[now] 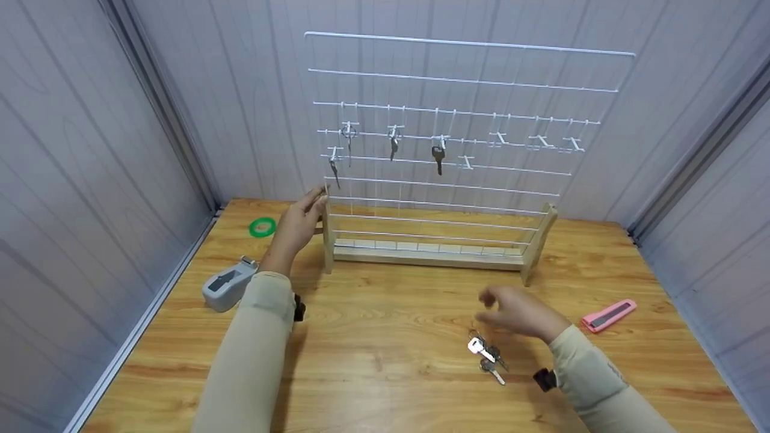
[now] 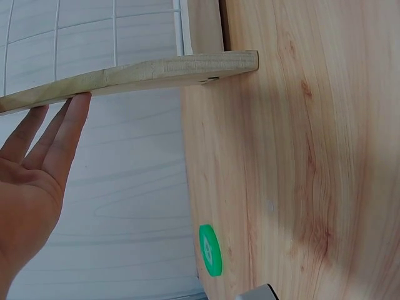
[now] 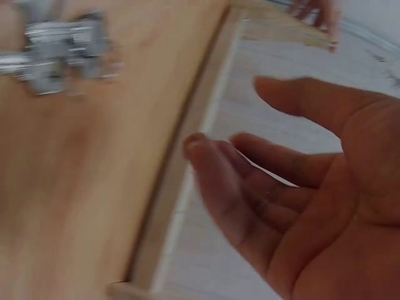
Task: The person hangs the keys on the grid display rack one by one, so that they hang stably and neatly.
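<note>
And here's the left hand [image 1: 296,227], fingers nearly straight, gripping nothing, their tips resting against the outer face of the wooden side post [image 1: 328,243] at the left of the wire rack [image 1: 424,256]. Over on the right, the right hand [image 1: 518,313] hovers bare, fingers loosely bent, thumb well apart, just beyond the loose keys [image 1: 481,349] bunched on the near right of the table [image 1: 385,385]. Four hanging keys [image 1: 438,159] dangle from hooks on the rack's left and middle, bare hooks [image 1: 541,142] to their right. Now the danger: these loose keys overlap, so a careless pinch could drag up two at once or drop one. And the rack looks light and tall; too firm a shove from those left fingertips could slide or tip it, swinging hung keys off their hooks.
</note>
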{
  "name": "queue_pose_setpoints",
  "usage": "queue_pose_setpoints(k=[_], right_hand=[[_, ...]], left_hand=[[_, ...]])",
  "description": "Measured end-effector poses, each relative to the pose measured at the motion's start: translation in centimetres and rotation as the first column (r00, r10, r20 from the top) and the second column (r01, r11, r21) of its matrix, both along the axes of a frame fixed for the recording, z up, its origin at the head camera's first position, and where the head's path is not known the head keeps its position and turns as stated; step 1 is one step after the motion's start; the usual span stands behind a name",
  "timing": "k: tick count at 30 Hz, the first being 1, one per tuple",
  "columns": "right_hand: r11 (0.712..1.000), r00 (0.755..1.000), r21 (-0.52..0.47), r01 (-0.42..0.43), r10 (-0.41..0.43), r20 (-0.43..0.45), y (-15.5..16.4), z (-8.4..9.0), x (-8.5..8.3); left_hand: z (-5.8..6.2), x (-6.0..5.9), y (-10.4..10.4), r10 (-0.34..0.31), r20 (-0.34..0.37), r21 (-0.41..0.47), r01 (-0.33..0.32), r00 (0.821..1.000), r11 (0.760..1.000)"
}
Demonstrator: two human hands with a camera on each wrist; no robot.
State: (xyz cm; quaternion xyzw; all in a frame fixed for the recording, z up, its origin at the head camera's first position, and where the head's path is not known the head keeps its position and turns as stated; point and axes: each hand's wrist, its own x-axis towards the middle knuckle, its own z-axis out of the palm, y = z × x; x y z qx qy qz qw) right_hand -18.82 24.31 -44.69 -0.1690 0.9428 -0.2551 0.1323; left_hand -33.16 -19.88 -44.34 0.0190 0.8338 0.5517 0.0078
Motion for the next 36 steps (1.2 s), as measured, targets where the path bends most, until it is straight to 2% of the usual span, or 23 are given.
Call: queue_pose_setpoints(k=[4,9,14,21,29,36], right_hand=[[0.998,0.998,0.056,-0.015,0.011,0.067,0.9,-2.9,0.7],[0.999,0.996,0.029,0.041,-0.043,0.082,0.7,-4.7,1.2],[0.998,0.992,-0.018,0.067,-0.065,0.105,-0.1,-5.2,1.4],[0.993,0.992,-0.102,0.056,-0.045,0.115,-0.1,-5.6,1.6],[0.987,0.987,-0.150,0.064,-0.041,0.155,0.0,-5.8,1.6],[0.984,0.980,-0.172,0.035,0.001,0.201,0.1,-6.0,1.5]], left_hand=[[0.0,0.0,0.1,-0.002,0.001,-0.007,0.002,1.000,1.000],[-0.1,-0.1,0.1,0.007,0.001,-0.015,-0.007,1.000,1.000],[-0.1,-0.1,0.1,0.013,-0.011,-0.014,-0.013,1.000,1.000],[0.0,-0.1,0.1,0.001,-0.021,0.010,0.000,1.000,1.000],[0.2,-0.1,0.2,0.006,-0.018,-0.006,-0.006,1.000,1.000],[0.0,-0.2,0.2,0.009,-0.015,0.003,-0.009,1.000,1.000]])
